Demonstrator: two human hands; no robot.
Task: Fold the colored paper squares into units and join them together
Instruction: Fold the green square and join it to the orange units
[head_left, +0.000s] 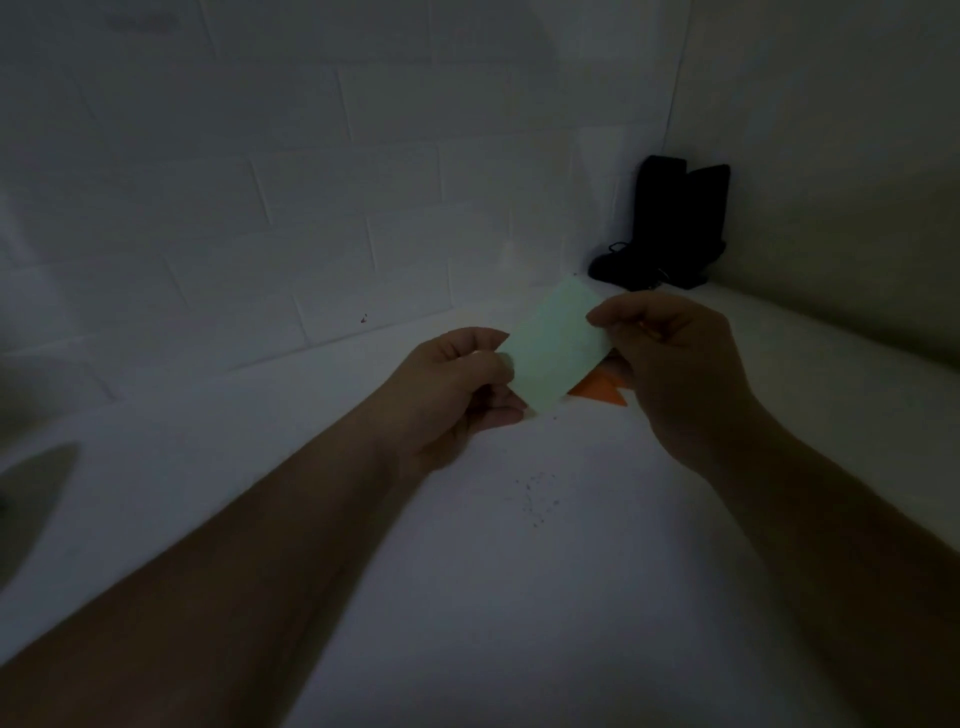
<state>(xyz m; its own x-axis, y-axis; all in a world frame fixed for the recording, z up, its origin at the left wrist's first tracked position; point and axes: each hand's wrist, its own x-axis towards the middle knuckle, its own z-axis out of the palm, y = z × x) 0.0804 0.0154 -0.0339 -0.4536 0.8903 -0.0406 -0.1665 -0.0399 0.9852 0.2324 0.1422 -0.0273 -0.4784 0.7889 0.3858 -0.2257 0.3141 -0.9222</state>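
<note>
Lighting is dim. A pale green paper (556, 345), flat, smooth and rectangular, is held tilted above the white bench (493, 571), between both hands. The left hand (457, 387) pinches its lower left edge, thumb on top and fingers curled beneath, grip clamped on the paper. The right hand (675, 364) pinches the upper right edge, grip likewise clamped on it. An orange paper piece (602, 391) with pointed corners lies on the bench just under the green sheet, partly hidden by it and the right hand. Dark specks (535, 499) dot the bench nearer the person. A black object (670, 228), shape unclear, stands in the far corner against a white brick-pattern wall (260, 182).
</note>
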